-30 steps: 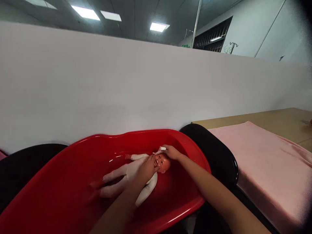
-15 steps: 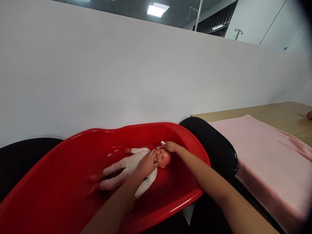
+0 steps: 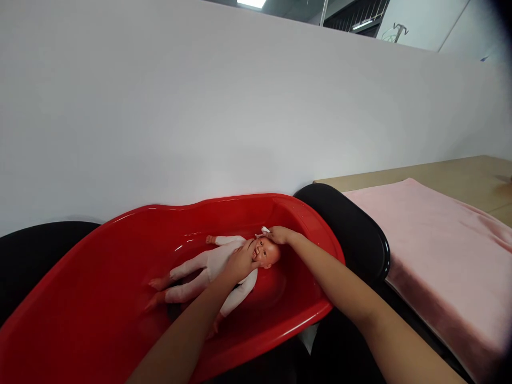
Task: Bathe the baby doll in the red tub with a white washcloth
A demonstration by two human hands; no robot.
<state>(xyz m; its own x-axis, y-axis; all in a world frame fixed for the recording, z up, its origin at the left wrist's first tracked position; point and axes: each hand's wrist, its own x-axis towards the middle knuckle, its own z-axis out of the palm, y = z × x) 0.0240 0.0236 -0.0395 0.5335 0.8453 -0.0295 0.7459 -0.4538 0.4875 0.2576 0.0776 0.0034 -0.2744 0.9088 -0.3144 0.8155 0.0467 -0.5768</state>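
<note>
A baby doll (image 3: 208, 266) in a white suit lies on its back in a red plastic tub (image 3: 100, 298), its head to the right. My left hand (image 3: 240, 262) rests on the doll's chest and chin, fingers wrapped round it. My right hand (image 3: 280, 235) sits at the top of the doll's head, pinching a small white pad (image 3: 265, 230) against the forehead.
The tub stands on a black surface (image 3: 352, 234) against a white partition wall (image 3: 200, 106). To the right lies a pink towel (image 3: 440, 250) on a wooden tabletop (image 3: 460, 173).
The view has tilted down, so everything sits higher in the picture. My hands stay on the doll; the right hand with the white pad has shifted slightly along the forehead.
</note>
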